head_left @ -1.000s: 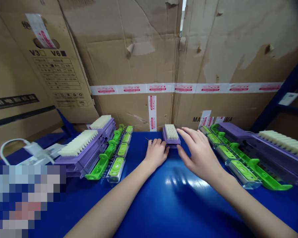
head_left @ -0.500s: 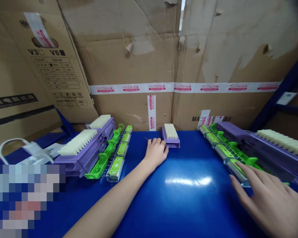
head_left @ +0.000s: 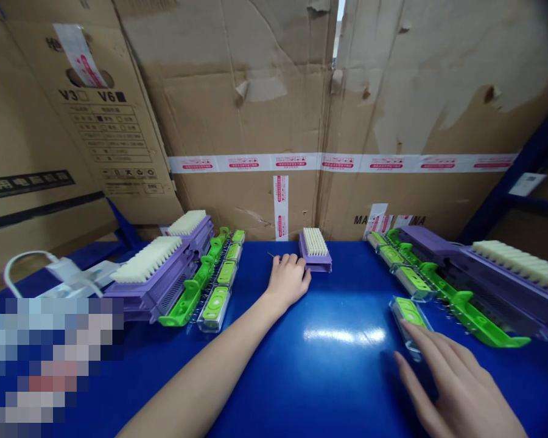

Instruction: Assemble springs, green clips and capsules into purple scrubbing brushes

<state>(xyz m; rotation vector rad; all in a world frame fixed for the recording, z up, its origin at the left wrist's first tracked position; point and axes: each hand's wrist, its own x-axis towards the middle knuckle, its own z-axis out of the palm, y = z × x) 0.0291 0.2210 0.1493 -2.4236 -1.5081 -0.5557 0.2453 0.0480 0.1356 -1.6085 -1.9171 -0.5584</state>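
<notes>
My right hand (head_left: 461, 377) has its fingers over the near end of a clear plastic case with a green label (head_left: 408, 310), which sits apart from the rest of its row. The palm side and part of the case are hidden. Palm down on the blue table, my left hand (head_left: 288, 277) has its fingers curled together, just left of a purple block with cream bristles (head_left: 316, 242). What those fingers hold, if anything, is hidden; a thin pin-like piece (head_left: 270, 254) shows beside them. Other clear cases with green labels (head_left: 395, 254) lie along a green plastic strip (head_left: 461, 304) on the right.
Purple bristled units (head_left: 148, 258) stand at the left, beside another green strip (head_left: 194, 292) and a row of labelled cases (head_left: 217, 304). A purple unit with long bristles (head_left: 520, 258) is at the right. Behind are cardboard walls (head_left: 246, 121). A white power strip with a cable (head_left: 80, 274) lies far left.
My right hand has moved left, and the nearest labelled case has come away from the right-hand row with it. That end of the green strip now shows. My left hand has stayed put.
</notes>
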